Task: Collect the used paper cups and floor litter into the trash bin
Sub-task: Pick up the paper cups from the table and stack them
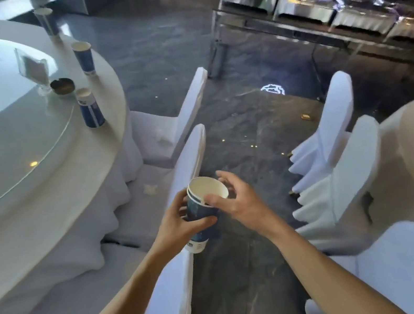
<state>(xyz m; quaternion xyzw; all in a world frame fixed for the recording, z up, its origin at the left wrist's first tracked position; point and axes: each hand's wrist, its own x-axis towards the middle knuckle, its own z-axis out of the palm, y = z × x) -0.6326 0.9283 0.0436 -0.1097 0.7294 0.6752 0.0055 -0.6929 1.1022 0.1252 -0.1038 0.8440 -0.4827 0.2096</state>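
Over a chair point(168, 288), left hand point(176, 223) grips empty nested cups point(198, 211); right hand point(238, 201) pinches their rim.

The left grip point(179, 225) hides the middle of the held cups point(196, 209); their print is blurred. The counter point(43, 207) runs off the left edge. A gold speck point(306, 117) on the floor, perhaps litter, is unidentifiable.

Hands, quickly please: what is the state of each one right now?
Left hand: closed around the nested paper cups, gripping their blue side.
Right hand: closed on the same cups, thumb and fingers pinching the top rim.
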